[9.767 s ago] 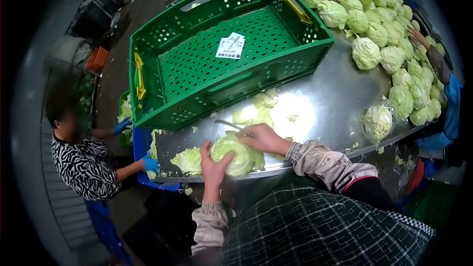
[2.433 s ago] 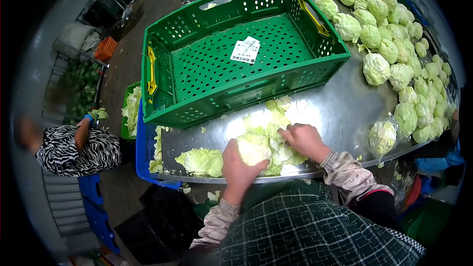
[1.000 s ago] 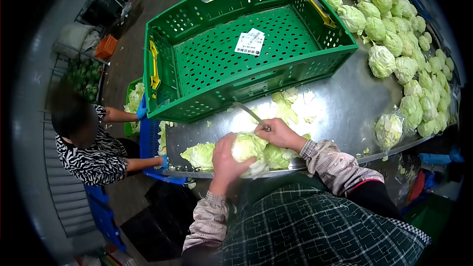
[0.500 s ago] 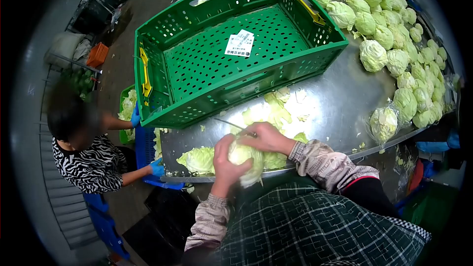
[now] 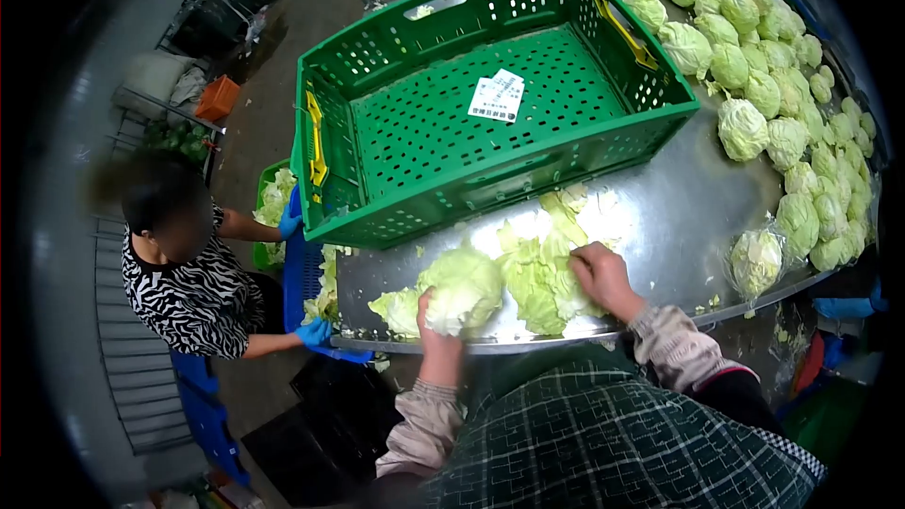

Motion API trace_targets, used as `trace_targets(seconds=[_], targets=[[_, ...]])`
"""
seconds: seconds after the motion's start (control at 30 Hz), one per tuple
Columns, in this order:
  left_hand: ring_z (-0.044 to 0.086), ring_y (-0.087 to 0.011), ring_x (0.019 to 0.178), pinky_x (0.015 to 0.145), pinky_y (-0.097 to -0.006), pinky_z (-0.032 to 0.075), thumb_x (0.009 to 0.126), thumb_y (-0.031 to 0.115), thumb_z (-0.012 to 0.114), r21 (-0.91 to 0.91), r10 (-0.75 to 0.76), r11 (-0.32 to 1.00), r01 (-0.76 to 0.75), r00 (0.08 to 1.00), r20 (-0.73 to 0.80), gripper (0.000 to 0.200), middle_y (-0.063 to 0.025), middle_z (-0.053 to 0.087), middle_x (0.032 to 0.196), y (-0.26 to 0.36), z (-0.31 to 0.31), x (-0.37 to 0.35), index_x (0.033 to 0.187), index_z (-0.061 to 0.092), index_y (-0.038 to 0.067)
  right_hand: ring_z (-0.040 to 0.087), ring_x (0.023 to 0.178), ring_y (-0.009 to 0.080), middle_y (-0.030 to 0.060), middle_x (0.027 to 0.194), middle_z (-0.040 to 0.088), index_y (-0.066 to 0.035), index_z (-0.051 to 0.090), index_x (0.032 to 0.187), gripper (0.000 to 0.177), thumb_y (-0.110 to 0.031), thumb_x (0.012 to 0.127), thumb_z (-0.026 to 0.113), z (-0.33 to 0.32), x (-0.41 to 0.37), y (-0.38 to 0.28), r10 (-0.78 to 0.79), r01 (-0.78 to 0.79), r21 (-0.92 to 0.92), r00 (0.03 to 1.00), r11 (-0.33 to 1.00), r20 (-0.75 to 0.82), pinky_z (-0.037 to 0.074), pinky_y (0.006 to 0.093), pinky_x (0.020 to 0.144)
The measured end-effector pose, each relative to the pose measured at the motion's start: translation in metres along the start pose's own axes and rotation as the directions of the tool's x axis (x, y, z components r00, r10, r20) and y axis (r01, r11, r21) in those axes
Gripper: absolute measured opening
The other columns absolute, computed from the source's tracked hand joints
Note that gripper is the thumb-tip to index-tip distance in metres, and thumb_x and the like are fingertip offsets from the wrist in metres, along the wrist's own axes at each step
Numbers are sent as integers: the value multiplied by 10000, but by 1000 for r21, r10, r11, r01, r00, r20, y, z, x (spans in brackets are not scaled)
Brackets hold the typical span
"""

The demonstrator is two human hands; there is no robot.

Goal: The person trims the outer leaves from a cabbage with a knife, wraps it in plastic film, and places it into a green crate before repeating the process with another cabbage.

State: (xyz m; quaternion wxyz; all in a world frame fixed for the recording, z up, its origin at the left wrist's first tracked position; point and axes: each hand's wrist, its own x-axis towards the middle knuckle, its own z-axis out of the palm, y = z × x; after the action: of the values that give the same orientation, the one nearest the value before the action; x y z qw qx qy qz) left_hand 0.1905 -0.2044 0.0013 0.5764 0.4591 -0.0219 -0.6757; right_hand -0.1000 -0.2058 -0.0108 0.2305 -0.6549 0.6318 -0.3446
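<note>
Cabbage (image 5: 464, 281) gripped by L hand (image 5: 436, 323), R hand (image 5: 600, 275) now off it, clutching loose leaves (image 5: 539, 278)

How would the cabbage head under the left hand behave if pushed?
The cabbage head is round, so it would probably roll rather than slide on the smooth steel table. It looks tightly packed, so likely firm and heavy for its size. Its outer leaves seem loose, like the cut leaves beside it, and might peel off under the left hand.

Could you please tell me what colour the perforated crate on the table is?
The crate is green, with yellow handles; head view.
</note>
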Motion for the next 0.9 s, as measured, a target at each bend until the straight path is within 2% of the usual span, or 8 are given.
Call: trace_targets(seconds=[0.13, 0.2, 0.33, 0.47, 0.57, 0.67, 0.8, 0.9], targets=[[658, -237, 890, 760, -375, 553, 899, 326, 521, 179, 253, 951, -251, 967, 9, 351, -87, 662, 1013, -19, 30, -13, 1127, 578, 65, 649, 891, 386, 211, 1410, 368, -205, 446, 1358, 733, -352, 718, 773, -11, 8, -120, -238, 242, 31, 910, 970, 340, 554, 429, 696], [638, -265, 906, 769, -383, 555, 868, 71, 527, 65, 190, 980, -188, 981, -35, 342, -147, 598, 1042, -15, 33, -21, 1197, 454, 15, 670, 736, 284, 182, 1280, 491, -77, 498, 1303, 699, -324, 719, 793, -13, 15, -133, -420, 399, 133, 882, 907, 216, 558, 352, 657], [554, -286, 1130, 965, -422, 462, 866, 241, 534, 164, 300, 935, -315, 948, 111, 501, -168, 529, 1241, -6, 43, -40, 1282, 422, -14, 657, 769, 211, 132, 974, 651, 3, 628, 1062, 353, -120, 757, 754, -23, 34, -118, -455, 476, 387, 878, 790, -151, 532, 299, 692], [487, -309, 1244, 1043, -477, 399, 856, 389, 538, -29, 309, 951, -309, 934, 182, 634, -146, 486, 1365, 6, 45, -52, 1359, 416, 23, 562, 655, 60, -5, 717, 625, 4, 643, 954, 135, -107, 877, 647, -53, 43, -109, 204, -191, 677, 977, 710, 62, 439, 222, 571], [460, -318, 1274, 1058, -486, 383, 848, 416, 521, -147, 318, 945, -293, 927, 197, 664, -140, 471, 1389, 18, 54, -58, 1374, 407, 29, 519, 587, 63, -13, 721, 615, 12, 644, 963, 153, -114, 876, 651, -65, 42, -80, 362, -310, 635, 931, 707, 52, 433, 238, 539], [458, -325, 1277, 1065, -482, 379, 835, 424, 513, -269, 311, 929, -253, 929, 201, 689, -150, 466, 1395, 27, 57, -68, 1382, 398, 22, 610, 668, 157, 87, 824, 650, 28, 618, 1052, 315, -129, 797, 716, -65, 32, -36, 253, -248, 127, 967, 960, -25, 490, 269, 592], [469, -333, 1269, 1072, -478, 375, 788, 421, 543, -30, 391, 914, -404, 861, 325, 761, -176, 465, 1393, 29, 60, -69, 1399, 371, 1, 626, 978, 275, 177, 1152, 569, 0, 582, 1155, 556, -263, 715, 798, -62, 41, -134, -312, 316, 270, 948, 910, -55, 521, 363, 797], [437, -357, 1289, 1084, -475, 362, 731, 418, 579, 49, 359, 915, -401, 862, 358, 847, -188, 425, 1403, 26, 61, -73, 1414, 324, -12, 632, 874, 210, 126, 983, 640, 31, 638, 1025, 430, -246, 734, 794, -54, 64, -169, -412, 385, 363, 911, 849, -3, 514, 339, 749]])
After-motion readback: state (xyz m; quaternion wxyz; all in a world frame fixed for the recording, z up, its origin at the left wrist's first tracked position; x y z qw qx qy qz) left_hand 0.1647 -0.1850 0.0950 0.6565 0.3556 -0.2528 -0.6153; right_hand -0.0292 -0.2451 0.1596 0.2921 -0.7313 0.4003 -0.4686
